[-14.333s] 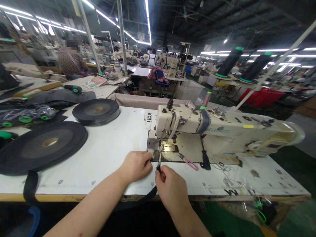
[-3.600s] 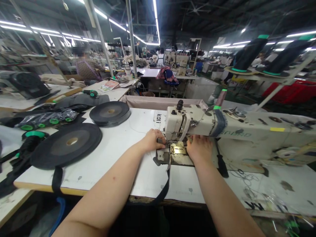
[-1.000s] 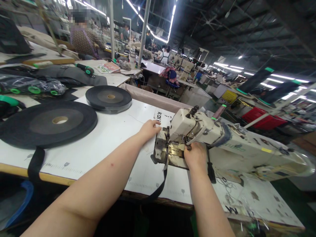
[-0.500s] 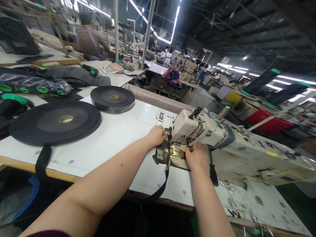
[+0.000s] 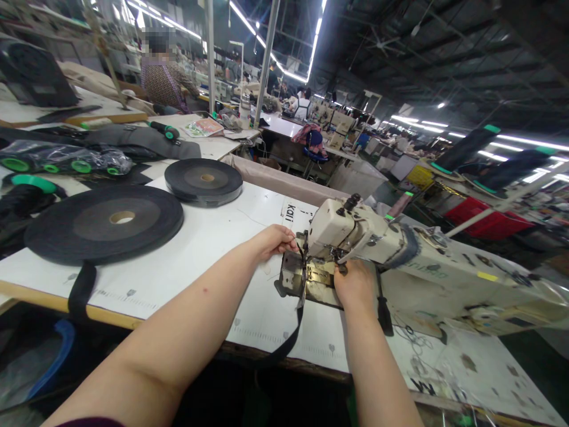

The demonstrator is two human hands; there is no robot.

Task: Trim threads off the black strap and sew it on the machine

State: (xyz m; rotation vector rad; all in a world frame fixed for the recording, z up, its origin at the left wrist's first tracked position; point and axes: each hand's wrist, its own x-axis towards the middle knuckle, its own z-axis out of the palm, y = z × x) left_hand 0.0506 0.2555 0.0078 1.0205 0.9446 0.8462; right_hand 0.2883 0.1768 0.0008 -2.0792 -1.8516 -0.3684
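A black tape [image 5: 293, 338] rises from the table's front edge and runs up through the folder on the metal plate of a sewing machine [image 5: 342, 228]. My left hand [image 5: 276, 239] is at the plate's far left corner, thumb and fingertips pinched on the thin dark end of the tape. On the other side of the needle area, my right hand [image 5: 355, 283] rests on the plate, close to the presser foot. The machine head and the hand's own back hide its fingertips, so what they touch cannot be seen.
Two big rolls of black tape, a nearer roll [image 5: 104, 237] and a farther roll [image 5: 203, 181], lie on the white table [image 5: 195, 255]. Plastic-wrapped thread cones [image 5: 66, 159] sit at the left. A person [image 5: 162, 80] is at another table behind.
My left hand has shifted slightly left, away from the machine, drawing the dark tape end outward from the folder. My right hand has stayed in place.
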